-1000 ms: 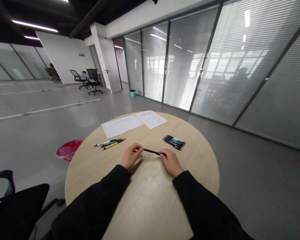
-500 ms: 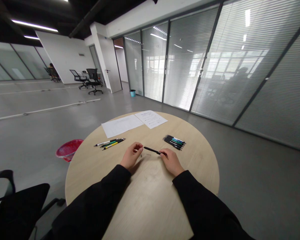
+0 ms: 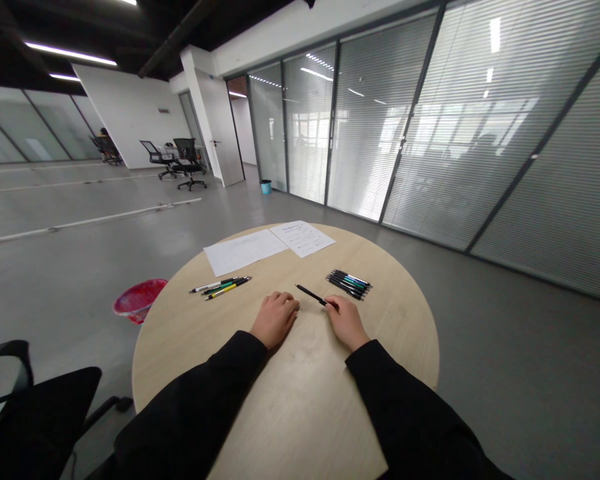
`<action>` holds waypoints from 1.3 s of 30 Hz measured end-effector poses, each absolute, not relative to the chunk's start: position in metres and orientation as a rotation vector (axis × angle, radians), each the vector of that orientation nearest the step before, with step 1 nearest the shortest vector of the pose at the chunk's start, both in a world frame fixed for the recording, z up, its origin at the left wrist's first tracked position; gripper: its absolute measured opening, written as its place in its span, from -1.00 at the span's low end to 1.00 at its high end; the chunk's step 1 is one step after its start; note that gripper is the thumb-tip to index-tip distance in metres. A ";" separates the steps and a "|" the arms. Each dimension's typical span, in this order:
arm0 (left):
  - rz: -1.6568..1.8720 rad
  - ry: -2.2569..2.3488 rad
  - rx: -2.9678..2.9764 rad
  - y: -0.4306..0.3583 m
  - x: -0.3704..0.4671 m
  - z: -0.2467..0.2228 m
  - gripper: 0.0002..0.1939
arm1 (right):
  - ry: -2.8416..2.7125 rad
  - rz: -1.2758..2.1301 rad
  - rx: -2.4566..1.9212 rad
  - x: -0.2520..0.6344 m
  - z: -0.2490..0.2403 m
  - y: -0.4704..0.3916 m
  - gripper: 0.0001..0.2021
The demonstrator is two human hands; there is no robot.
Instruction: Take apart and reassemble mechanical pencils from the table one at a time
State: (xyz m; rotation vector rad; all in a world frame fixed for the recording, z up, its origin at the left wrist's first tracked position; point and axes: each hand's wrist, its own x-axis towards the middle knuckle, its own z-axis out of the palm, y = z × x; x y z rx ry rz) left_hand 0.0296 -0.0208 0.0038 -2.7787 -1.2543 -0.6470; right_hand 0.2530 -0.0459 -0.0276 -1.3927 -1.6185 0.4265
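Observation:
My right hand point(image 3: 346, 321) is closed around one end of a slim black pen point(image 3: 310, 294), whose narrow tip points up and left above the table. Palm down on the wood, my left hand point(image 3: 275, 318) has its fingers bent and pressed together. A small bit may lie at its fingertips, but the fingers hide it. To the right is a neat row of several dark pens point(image 3: 349, 284), some with green or blue parts. A looser group of pens point(image 3: 221, 287), with white, green and yellow barrels, lies left of my left hand.
Two printed paper sheets point(image 3: 245, 251) lie at the far side of the round wooden table point(image 3: 300, 427). A red basin point(image 3: 139, 299) stands on the floor at the left, near a black chair point(image 3: 45, 413). Blinds-covered glass panels line the right.
My left hand has left the pen's tip and turned palm down onto the table, covering small bits that lay there. The pen, still in my right hand, now tilts more steeply.

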 end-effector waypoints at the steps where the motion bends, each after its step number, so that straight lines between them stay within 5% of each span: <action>1: -0.603 -1.246 -2.766 -0.021 0.032 0.005 -0.81 | -1.617 0.425 -1.398 0.253 -0.027 -0.046 -0.79; 20: -0.362 -1.027 -2.629 -0.023 0.042 0.009 -0.80 | -1.597 0.455 -1.399 0.254 -0.031 -0.044 -0.79; 39: -1.475 -1.628 -2.620 -0.007 0.015 0.006 -0.87 | -1.616 0.443 -1.389 0.256 -0.034 -0.043 -0.80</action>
